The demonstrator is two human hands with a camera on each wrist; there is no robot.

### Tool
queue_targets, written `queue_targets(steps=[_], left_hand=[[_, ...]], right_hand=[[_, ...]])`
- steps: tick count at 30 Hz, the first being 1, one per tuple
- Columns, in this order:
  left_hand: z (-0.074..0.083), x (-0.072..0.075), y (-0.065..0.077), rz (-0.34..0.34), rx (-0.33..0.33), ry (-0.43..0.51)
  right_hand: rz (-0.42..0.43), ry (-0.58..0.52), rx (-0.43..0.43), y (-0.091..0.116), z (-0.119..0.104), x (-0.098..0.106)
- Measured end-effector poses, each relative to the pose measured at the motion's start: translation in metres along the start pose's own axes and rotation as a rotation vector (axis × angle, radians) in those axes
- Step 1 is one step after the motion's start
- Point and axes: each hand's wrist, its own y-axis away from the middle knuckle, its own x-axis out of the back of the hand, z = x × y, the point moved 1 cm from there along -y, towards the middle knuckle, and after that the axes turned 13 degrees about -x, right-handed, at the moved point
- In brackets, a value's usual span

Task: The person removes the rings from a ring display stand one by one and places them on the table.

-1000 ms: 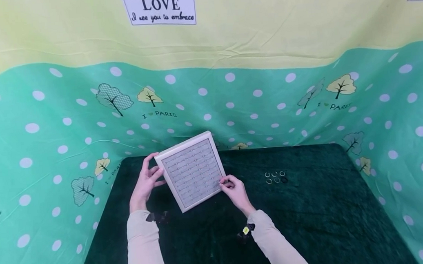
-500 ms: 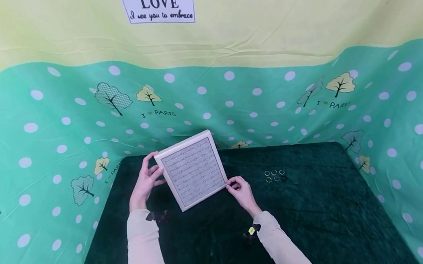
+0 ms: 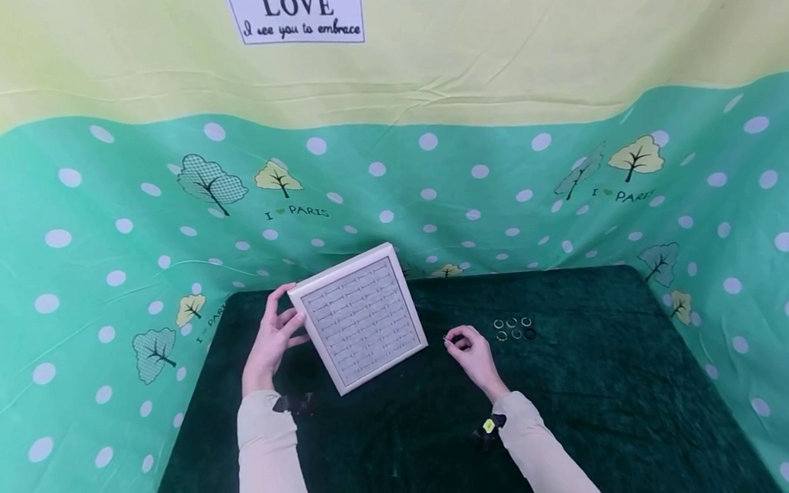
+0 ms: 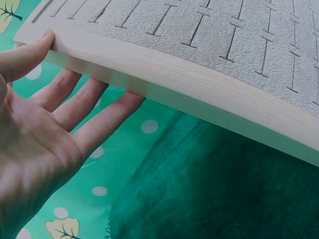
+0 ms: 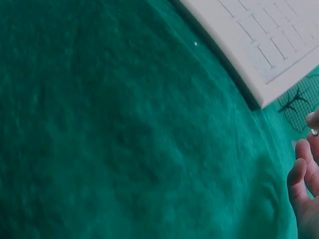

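Note:
A square ring display tray (image 3: 361,321) with a pale frame and a grey slotted pad stands tilted toward the head camera. At its upper left edge my left hand (image 3: 271,347) grips the frame; in the left wrist view the thumb (image 4: 30,55) lies on the front and the fingers reach underneath. My right hand (image 3: 472,354) is to the right of the tray, apart from it. Between its thumb and fingertips it pinches a small silvery ring (image 5: 314,132), mostly hidden by the fingers. No rings show in the tray's slots.
Several rings (image 3: 513,322) lie in two rows on the dark green velvet cloth (image 3: 617,384), right of my right hand; one is black. A small white speck (image 5: 196,44) lies by the tray's lower edge. A green and yellow printed curtain (image 3: 498,163) surrounds the table.
My right hand has drawn away from the tray's lower right corner toward the right, the small ring between its fingertips. The left hand and the tray have stayed in place.

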Motion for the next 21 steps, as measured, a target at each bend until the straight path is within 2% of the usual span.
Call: queue_targets(steps=[5,15,21], left_hand=[[-0.001,0.001,0.001,0.008,0.001,0.006],[-0.002,0.001,-0.001,0.002,-0.002,-0.013],[-0.002,0.002,-0.001,0.007,0.007,-0.011]], right_hand=[[0.028,0.027,-0.027,-0.006,0.015,0.008],[0.001,0.072,-0.068,-0.006,0.023,0.032],[0.02,0.112,-0.061,-0.008,0.031,0.048]])
